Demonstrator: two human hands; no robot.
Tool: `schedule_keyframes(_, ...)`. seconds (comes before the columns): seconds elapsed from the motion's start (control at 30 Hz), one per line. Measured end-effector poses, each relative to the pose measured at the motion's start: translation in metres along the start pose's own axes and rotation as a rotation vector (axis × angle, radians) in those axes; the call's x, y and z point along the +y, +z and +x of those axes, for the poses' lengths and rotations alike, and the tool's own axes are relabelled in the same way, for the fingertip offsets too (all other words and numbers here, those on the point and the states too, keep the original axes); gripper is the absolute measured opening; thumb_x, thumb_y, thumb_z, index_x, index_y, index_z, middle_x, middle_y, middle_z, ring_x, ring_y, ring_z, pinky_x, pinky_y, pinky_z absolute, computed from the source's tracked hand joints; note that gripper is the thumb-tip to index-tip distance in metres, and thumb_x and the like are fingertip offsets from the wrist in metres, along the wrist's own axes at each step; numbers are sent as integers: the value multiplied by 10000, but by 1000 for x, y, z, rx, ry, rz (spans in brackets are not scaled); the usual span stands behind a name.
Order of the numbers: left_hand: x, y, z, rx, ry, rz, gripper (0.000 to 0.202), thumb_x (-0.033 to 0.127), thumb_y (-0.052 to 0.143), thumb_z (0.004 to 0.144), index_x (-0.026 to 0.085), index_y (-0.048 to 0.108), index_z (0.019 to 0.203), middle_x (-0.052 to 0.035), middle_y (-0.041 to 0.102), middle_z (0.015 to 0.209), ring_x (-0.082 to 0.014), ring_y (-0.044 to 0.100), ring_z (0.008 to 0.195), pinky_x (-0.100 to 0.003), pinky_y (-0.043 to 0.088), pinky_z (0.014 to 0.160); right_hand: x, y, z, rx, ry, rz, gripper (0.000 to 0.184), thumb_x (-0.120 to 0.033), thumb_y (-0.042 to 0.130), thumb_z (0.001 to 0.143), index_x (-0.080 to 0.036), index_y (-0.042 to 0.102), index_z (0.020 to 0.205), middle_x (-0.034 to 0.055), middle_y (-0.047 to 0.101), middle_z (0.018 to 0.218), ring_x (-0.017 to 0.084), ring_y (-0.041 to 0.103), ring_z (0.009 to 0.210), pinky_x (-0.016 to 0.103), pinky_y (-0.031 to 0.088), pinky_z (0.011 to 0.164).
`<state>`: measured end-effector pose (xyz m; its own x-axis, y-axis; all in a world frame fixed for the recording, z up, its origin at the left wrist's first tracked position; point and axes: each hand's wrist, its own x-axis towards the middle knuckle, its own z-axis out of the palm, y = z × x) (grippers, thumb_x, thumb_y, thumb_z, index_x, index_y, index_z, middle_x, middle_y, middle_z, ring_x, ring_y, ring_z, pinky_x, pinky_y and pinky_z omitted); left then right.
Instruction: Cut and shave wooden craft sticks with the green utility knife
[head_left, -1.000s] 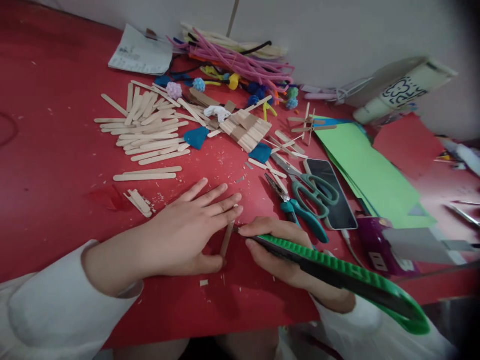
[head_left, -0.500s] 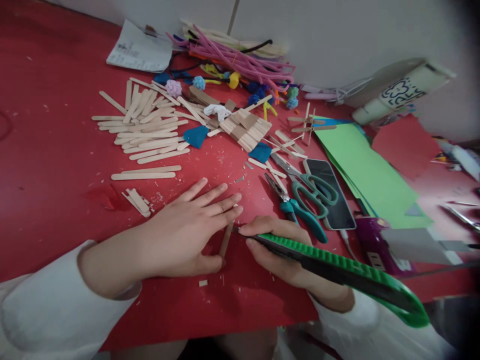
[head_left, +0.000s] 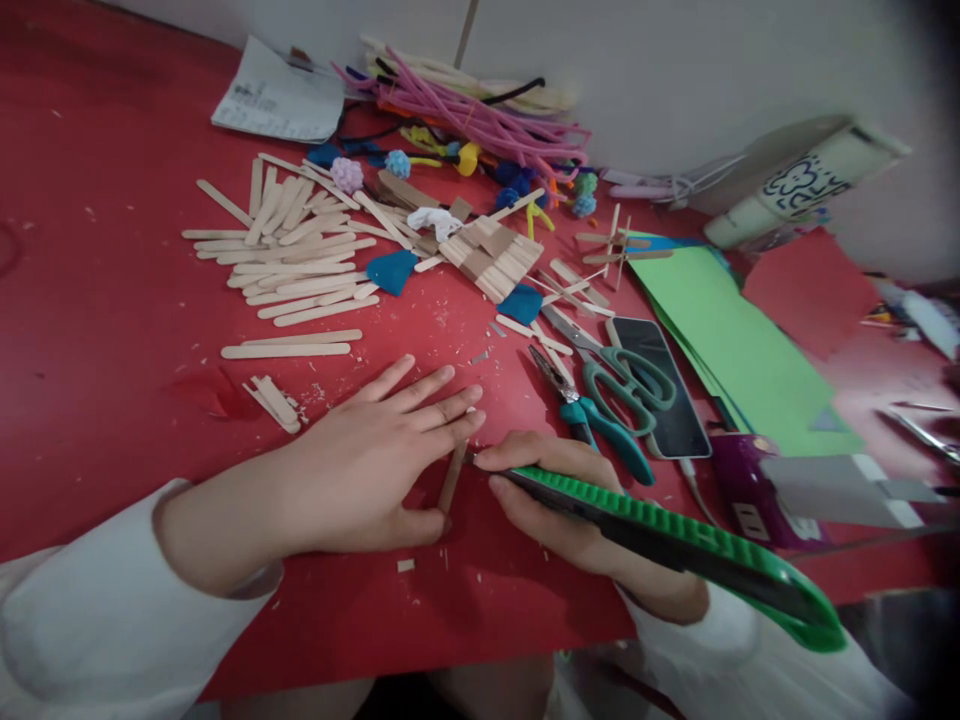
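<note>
My left hand [head_left: 375,460] lies flat on the red table [head_left: 105,330], fingers stretched out, pressing down a short wooden craft stick [head_left: 452,478] with its fingertips and thumb. My right hand [head_left: 555,495] is wrapped round a green and black utility knife [head_left: 675,545]. The knife's tip meets the stick's upper part. A small offcut [head_left: 406,565] lies below my left thumb.
Several loose craft sticks [head_left: 292,260] and a glued stick panel [head_left: 491,258] lie further back, with pipe cleaners [head_left: 480,120] and pom-poms behind. Pliers [head_left: 592,420], scissors [head_left: 619,375], a phone [head_left: 660,385], green paper [head_left: 742,350] and red paper [head_left: 814,290] sit to the right.
</note>
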<state>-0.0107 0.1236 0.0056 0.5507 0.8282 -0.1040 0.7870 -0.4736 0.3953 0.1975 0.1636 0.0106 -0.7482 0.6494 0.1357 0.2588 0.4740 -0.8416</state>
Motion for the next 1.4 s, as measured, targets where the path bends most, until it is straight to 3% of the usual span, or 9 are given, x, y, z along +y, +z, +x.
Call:
schedule_keyframes(0.27, -1, -1, 0, 1, 5, -8, 695, 479, 509, 780, 206, 341, 1397, -39, 234, 1507, -249, 135, 1406, -464, 16, 1135, 4, 2, -1, 11, -58, -8, 220, -71, 542, 803, -232, 600, 941, -10, 681, 789, 106, 655, 730, 218, 522, 702)
schedule_keyframes(0.47, -2, 0, 0, -1, 4, -11, 687, 497, 498, 784, 209, 355, 1391, -33, 226, 1506, -238, 138, 1407, -451, -8, 1137, 4, 0, -1, 1, 11, 17, 204, -101, 560, 807, -231, 615, 955, 1, 696, 830, 106, 657, 712, 208, 525, 654)
schedule_keyframes(0.63, -2, 1, -1, 24, 10, -7, 706, 516, 502, 783, 203, 346, 1397, -41, 243, 1502, -248, 147, 1404, -450, 9, 1140, 4, -1, 2, 62, 44, -15, 181, -101, 558, 785, -228, 632, 891, -12, 694, 716, 99, 627, 578, 200, 497, 530)
schedule_keyframes(1.17, -2, 1, -1, 11, 0, -13, 695, 484, 513, 779, 196, 354, 1391, -39, 230, 1506, -246, 141, 1406, -464, 18, 1138, 4, -1, -3, -7, 49, -7, 168, -135, 565, 822, -221, 619, 956, 23, 695, 891, 127, 664, 803, 223, 532, 707)
schedule_keyframes(1.4, -1, -1, -1, 2, 5, -20, 687, 468, 518, 778, 191, 361, 1387, -43, 233, 1506, -245, 142, 1406, -462, 30, 1139, 0, 1, 1, -4, 47, 0, 151, -115, 555, 810, -211, 616, 910, 11, 702, 808, 115, 665, 709, 212, 532, 663)
